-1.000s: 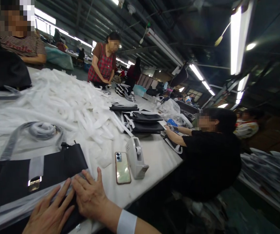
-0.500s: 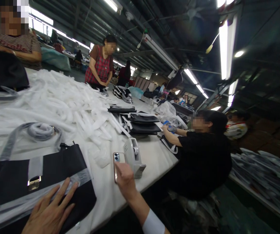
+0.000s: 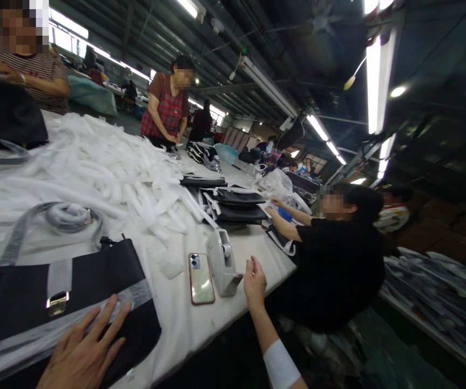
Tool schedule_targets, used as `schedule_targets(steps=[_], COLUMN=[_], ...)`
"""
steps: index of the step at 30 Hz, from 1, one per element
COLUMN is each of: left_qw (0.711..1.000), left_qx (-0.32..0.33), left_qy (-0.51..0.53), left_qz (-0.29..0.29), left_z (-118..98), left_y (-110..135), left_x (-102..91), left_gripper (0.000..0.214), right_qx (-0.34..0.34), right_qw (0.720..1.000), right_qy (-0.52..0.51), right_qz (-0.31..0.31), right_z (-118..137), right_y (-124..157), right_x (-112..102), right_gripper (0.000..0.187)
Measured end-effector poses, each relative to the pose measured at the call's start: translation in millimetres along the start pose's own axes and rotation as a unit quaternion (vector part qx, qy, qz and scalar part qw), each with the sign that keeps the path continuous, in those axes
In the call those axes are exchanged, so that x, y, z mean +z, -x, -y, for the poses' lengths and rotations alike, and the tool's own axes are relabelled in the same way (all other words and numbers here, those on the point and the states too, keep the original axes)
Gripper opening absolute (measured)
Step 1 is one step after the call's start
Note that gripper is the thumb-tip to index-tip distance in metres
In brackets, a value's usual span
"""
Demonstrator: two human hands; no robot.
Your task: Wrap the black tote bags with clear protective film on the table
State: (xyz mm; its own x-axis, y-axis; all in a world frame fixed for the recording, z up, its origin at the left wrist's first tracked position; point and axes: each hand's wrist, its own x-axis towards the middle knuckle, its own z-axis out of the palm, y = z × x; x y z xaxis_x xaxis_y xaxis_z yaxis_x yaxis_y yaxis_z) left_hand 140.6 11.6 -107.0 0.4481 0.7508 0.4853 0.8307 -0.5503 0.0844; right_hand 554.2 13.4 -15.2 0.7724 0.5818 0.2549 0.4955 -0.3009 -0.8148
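My left hand lies flat with fingers spread on a black bag, over a clear plastic wrap strip across its front. A gold buckle shows on the bag. Its strap, wrapped in film, is coiled behind it. Just right of the serrated end of a grey tape dispenser, my right hand is closed with the fingertips pinched together; whatever is between them is too small to make out. A phone rests beside the dispenser.
White foam and plastic strips are heaped across the table. Stacked black bags lie farther back. A co-worker in black sits at the right, handling something blue. Other co-workers stand across the table and at far left.
My right hand has moved right, from over the phone to beyond the tape dispenser's end, uncovering the phone. My left hand stays in place on the bag.
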Motion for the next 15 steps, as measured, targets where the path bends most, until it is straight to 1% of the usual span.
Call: schedule_targets(steps=[4,8,11,15], left_qw=[1.0,1.0,1.0,0.999], left_qx=[-0.002,0.009,0.002,-0.009], left_qy=[0.007,0.002,-0.004,-0.016], left_qz=[0.001,-0.003,0.008,0.046], left_z=[-0.7,1.4,2.0,0.0], left_y=[-1.2,-0.7,-0.9,-4.7], left_x=[-3.2,-0.6,-1.8,-13.2], left_gripper=[0.061,0.059,0.057,0.053], right_qx=[0.034,0.058,0.076,0.115], right_qw=[0.998,0.995,0.993,0.986], right_qy=[0.003,-0.01,-0.023,-0.04], right_qz=[0.043,0.077,0.091,0.114], right_z=[-13.0,-17.6,-16.4,-10.7], right_y=[1.6,4.4,2.7,-7.3], right_x=[10.7,17.0,15.6,9.7], right_gripper=[0.072,0.075,0.075,0.072])
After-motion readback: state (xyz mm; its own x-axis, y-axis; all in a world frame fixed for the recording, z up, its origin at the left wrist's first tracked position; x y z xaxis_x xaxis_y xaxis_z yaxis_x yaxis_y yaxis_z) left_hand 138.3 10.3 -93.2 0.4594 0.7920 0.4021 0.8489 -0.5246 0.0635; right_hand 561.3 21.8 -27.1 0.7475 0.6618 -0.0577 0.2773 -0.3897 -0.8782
